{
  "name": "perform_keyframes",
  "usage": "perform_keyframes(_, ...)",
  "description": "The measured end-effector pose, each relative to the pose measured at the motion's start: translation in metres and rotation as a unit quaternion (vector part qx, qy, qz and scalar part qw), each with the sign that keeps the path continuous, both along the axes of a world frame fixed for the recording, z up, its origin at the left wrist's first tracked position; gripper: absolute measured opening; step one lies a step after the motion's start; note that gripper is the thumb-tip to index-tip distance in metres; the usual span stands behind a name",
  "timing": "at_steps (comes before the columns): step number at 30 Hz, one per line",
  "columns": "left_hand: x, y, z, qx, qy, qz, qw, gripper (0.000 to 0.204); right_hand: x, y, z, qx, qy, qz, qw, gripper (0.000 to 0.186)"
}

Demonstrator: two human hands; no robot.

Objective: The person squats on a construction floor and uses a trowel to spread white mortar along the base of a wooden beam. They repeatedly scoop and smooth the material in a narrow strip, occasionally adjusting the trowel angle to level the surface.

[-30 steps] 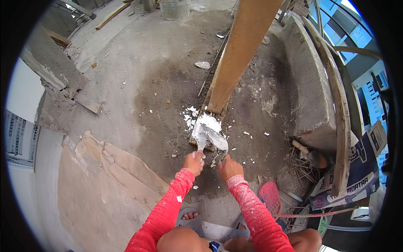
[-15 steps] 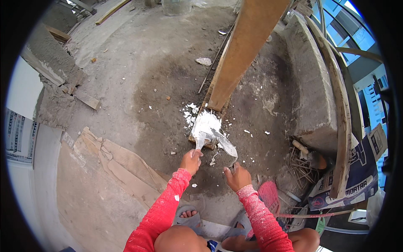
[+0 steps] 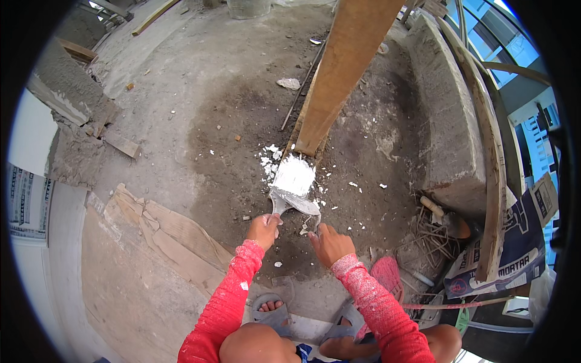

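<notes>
My left hand (image 3: 264, 231) is closed round the handle of a broad putty knife (image 3: 278, 204) smeared with white. In my right hand (image 3: 333, 243) is the handle of a trowel (image 3: 305, 206), whose whitish blade points left and lies across the putty knife's blade. Just beyond both tools, a patch of white paste (image 3: 295, 173) is spread on a board on the ground. White crumbs (image 3: 268, 162) lie scattered to its left, with smaller bits to the right. How much paste the blades carry is hard to make out.
A wooden plank (image 3: 339, 78) rises from behind the paste. To the right stand a concrete block (image 3: 451, 115), a long curved timber (image 3: 484, 121) and a dark mortar bag (image 3: 502, 254). Torn brown cardboard (image 3: 163, 230) lies at left. A pink slipper (image 3: 387, 275) is beside my right forearm.
The putty knife has drawn back toward me off the paste, which now shows flatter. My right hand has moved left, swinging the trowel blade from the paste's right side across the knife.
</notes>
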State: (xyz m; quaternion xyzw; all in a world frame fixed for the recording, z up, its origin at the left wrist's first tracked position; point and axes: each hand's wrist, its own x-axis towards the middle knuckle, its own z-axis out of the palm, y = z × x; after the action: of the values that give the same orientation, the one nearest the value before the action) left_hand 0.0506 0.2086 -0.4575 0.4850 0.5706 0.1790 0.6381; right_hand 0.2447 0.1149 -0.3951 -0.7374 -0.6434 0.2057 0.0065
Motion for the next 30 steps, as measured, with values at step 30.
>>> perform_keyframes(30,0.005,-0.004,-0.031,0.283,0.085,-0.019,0.955,0.041,-0.027,0.018,-0.019,0.056,0.042,0.017,0.997,0.04)
